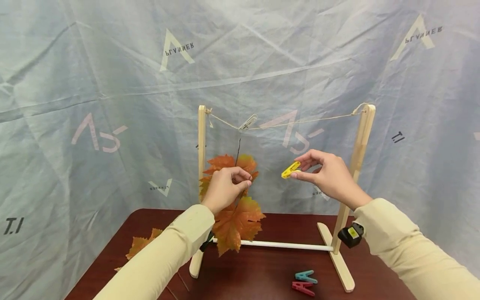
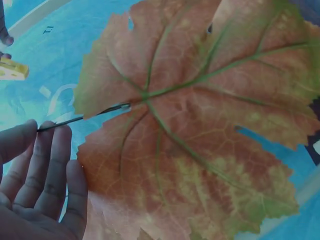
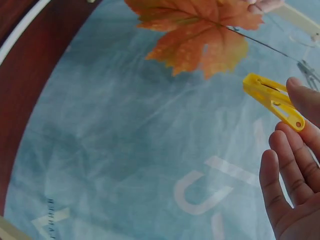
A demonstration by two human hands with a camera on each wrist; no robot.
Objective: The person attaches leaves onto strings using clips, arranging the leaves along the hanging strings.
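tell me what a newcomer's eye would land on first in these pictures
Probably the orange leaf below the left hand, which pinches its stem, with a second orange leaf partly behind that hand, beneath the white clothespin on the string. Next would likely come the bright yellow clothespin in the right hand. Lower down, blue and red clothespins lie on the dark red table.

Flipped "PLANNER" lettering (image 1: 179, 49), black "T.I" lettering (image 1: 14, 225), both repeated on the grey backdrop sheet (image 1: 123, 71), pink angular logos (image 1: 93, 131) there too
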